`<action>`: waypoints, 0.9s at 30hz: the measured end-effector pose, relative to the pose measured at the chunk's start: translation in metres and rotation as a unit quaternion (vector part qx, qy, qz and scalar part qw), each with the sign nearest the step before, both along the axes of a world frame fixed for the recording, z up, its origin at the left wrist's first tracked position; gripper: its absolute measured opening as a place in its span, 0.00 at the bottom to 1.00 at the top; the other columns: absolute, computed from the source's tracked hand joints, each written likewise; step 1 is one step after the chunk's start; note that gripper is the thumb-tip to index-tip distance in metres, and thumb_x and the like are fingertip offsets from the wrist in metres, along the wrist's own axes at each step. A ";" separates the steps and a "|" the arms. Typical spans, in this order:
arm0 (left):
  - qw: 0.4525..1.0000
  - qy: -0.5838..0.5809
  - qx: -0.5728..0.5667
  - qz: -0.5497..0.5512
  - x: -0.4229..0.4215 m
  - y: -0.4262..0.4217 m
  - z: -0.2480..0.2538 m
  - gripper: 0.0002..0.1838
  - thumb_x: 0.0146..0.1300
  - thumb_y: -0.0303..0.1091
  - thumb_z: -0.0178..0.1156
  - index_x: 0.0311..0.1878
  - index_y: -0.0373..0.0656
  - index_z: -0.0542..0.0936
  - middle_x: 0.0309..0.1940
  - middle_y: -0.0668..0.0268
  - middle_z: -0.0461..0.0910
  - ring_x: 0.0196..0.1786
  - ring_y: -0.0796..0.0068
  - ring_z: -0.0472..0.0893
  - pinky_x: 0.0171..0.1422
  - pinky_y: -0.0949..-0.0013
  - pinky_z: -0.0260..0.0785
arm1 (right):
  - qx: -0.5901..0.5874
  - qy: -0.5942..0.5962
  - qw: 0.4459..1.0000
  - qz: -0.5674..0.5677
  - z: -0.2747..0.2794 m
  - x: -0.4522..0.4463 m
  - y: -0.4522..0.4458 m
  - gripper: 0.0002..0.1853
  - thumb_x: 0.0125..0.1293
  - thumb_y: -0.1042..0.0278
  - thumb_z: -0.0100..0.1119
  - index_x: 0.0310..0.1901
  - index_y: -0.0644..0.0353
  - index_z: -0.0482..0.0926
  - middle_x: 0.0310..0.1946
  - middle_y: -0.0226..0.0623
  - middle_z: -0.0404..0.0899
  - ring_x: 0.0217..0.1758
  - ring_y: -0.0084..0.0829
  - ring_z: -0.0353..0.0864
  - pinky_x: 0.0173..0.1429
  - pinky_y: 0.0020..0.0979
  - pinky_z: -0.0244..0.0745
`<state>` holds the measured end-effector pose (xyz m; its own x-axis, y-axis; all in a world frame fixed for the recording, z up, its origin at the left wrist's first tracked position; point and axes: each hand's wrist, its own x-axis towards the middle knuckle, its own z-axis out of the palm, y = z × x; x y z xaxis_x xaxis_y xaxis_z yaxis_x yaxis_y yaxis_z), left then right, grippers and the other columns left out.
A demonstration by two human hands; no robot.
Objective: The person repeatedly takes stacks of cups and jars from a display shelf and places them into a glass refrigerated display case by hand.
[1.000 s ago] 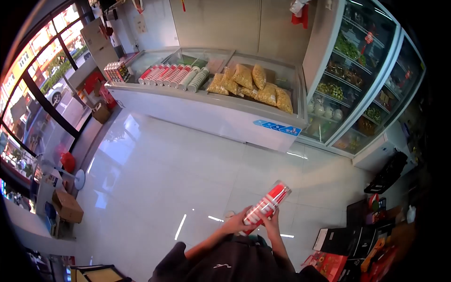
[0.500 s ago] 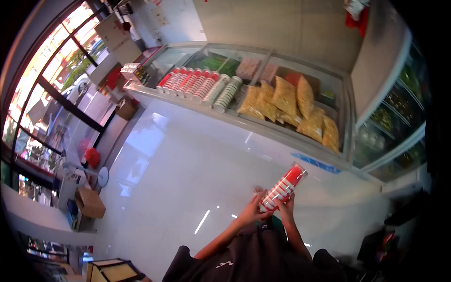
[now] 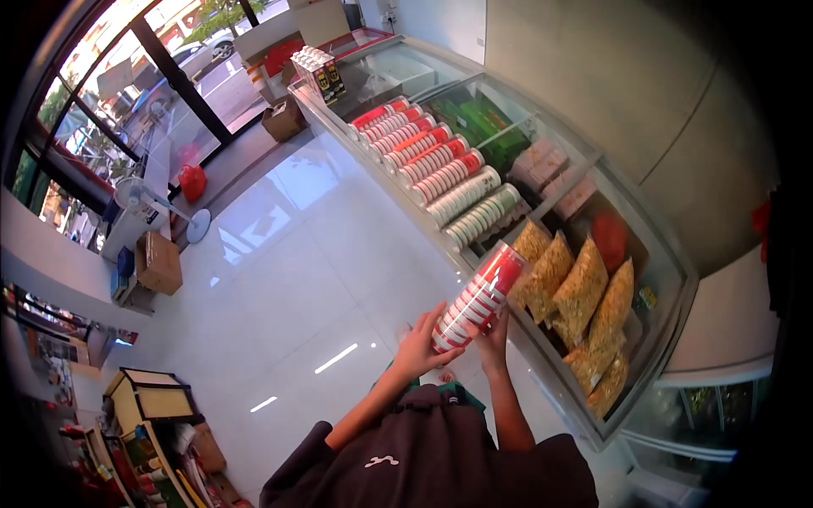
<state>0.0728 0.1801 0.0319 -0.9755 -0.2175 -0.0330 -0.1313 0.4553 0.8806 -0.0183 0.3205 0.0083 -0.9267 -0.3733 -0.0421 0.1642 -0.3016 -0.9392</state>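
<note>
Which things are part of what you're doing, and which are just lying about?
Probably part of it:
- left hand and right hand
- red-and-white tube they hold
- perhaps the similar tubes on the freezer

Seemingly just lying about:
- yellow bags
- fan
- cardboard box
- red bag

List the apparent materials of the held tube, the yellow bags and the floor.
Tube: clear, glossy plastic outside, by its highlights and see-through end; what's inside could be paper or plastic.
Bags: probably thin, clear film, by the creases and visible yellow filling.
Floor: polished tile, ceramic or stone, by joint lines and bright reflections.
</note>
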 end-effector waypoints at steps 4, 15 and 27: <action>0.994 0.083 -0.068 0.012 -0.063 -0.042 -0.020 0.47 0.48 0.49 0.71 0.68 0.40 0.59 0.57 0.52 0.68 0.57 0.52 0.73 0.57 0.59 0.70 | 0.001 -0.002 0.999 -0.047 -0.016 -0.059 -0.042 0.48 0.51 0.67 0.68 0.68 0.58 0.46 0.54 0.39 0.67 0.54 0.31 0.71 0.58 0.33 0.69; 0.980 0.185 -0.067 0.009 -0.252 -0.214 -0.005 0.41 0.51 0.44 0.69 0.66 0.41 0.61 0.60 0.51 0.64 0.61 0.50 0.69 0.63 0.58 0.65 | 0.010 -0.147 0.967 -0.207 0.020 -0.253 -0.205 0.45 0.55 0.57 0.66 0.70 0.50 0.49 0.60 0.40 0.64 0.59 0.36 0.69 0.56 0.39 0.71; 0.957 0.178 -0.228 0.011 -0.566 -0.400 -0.021 0.42 0.51 0.54 0.64 0.62 0.35 0.63 0.50 0.53 0.70 0.53 0.53 0.72 0.55 0.57 0.67 | 0.007 -0.109 0.985 -0.130 -0.007 -0.579 -0.380 0.42 0.55 0.54 0.68 0.67 0.47 0.54 0.60 0.37 0.65 0.58 0.40 0.72 0.58 0.44 0.72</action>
